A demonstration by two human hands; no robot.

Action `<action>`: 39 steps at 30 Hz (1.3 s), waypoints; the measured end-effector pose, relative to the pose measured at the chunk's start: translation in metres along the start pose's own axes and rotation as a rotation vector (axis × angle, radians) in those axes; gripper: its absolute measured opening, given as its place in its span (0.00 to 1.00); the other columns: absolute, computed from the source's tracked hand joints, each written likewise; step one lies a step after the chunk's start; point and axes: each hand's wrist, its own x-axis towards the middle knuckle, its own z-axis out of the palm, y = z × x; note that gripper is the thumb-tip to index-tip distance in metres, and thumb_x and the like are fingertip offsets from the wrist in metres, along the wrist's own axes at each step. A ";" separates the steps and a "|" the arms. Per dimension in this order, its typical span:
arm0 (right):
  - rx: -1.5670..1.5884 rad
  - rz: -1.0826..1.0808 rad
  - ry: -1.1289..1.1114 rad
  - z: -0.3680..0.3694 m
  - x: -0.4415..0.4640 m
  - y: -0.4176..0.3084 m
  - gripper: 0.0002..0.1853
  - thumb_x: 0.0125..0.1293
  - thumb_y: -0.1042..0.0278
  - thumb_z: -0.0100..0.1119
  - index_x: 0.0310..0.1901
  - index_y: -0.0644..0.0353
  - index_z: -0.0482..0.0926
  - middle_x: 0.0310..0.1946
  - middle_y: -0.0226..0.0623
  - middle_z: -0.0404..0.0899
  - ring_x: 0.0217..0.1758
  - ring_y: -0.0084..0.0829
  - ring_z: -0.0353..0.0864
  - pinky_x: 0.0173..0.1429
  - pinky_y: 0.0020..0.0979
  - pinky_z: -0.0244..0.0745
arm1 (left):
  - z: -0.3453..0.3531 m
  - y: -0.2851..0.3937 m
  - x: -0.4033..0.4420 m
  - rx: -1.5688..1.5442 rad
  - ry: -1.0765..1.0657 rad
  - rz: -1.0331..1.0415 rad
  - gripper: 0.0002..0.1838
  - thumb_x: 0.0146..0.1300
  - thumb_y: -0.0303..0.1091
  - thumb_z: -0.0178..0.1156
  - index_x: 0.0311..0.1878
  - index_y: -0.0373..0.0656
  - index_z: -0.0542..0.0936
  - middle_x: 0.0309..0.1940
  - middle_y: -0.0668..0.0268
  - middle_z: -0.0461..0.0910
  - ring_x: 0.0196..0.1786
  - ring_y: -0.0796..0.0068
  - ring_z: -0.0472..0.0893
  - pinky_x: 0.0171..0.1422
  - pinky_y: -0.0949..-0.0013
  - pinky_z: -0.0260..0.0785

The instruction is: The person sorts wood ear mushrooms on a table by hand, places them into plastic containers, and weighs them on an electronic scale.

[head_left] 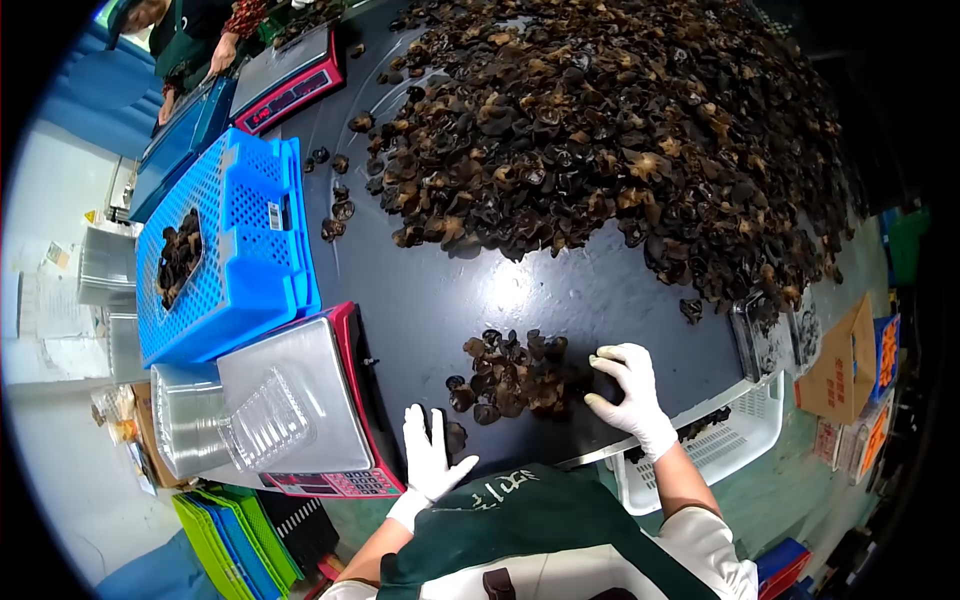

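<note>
A small heap of wood ear mushrooms point(515, 375) lies on the dark tabletop in front of me. My left hand point(432, 460), in a white glove, rests at the near edge with its fingers stretched out. Close beside its fingertips is a single wood ear piece point(455, 438). To the right of the small heap, my gloved right hand point(632, 392) curves over the table, thumb and fingers apart. Something dark lies between them; I cannot tell whether it is mushroom or shadow. A great pile of wood ears point(600, 130) covers the far part of the table.
Left of me, a red scale point(345, 350) bears a clear plastic tray point(270, 420). Beyond it stand a blue crate point(265, 235) and another scale point(290, 95), with a co-worker's hand point(222, 55) nearby. A white basket point(750, 440) sits below the right edge, near a cardboard box point(840, 365).
</note>
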 end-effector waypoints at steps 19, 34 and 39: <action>-0.249 -0.180 -0.021 0.080 0.017 -0.059 0.07 0.46 0.68 0.67 0.29 0.47 0.81 0.36 0.27 0.72 0.49 0.34 0.66 0.59 0.42 0.58 | -0.004 0.009 0.030 -0.007 0.084 -0.050 0.59 0.45 0.63 0.70 0.74 0.37 0.55 0.73 0.39 0.49 0.75 0.36 0.49 0.75 0.36 0.39; -0.174 -0.094 -0.184 0.059 0.008 -0.065 0.09 0.49 0.63 0.66 0.34 0.50 0.84 0.39 0.29 0.75 0.51 0.34 0.69 0.63 0.46 0.58 | -0.027 0.030 0.161 -0.025 0.214 0.246 0.05 0.46 0.28 0.68 0.29 0.44 0.82 0.37 0.62 0.78 0.46 0.58 0.77 0.53 0.58 0.69; -0.183 -0.085 -0.161 0.070 0.000 -0.057 0.10 0.48 0.63 0.67 0.35 0.49 0.84 0.39 0.28 0.75 0.52 0.35 0.69 0.64 0.47 0.57 | -0.027 0.027 0.158 -0.066 0.218 0.234 0.07 0.46 0.28 0.67 0.31 0.44 0.83 0.40 0.61 0.78 0.46 0.58 0.77 0.52 0.58 0.70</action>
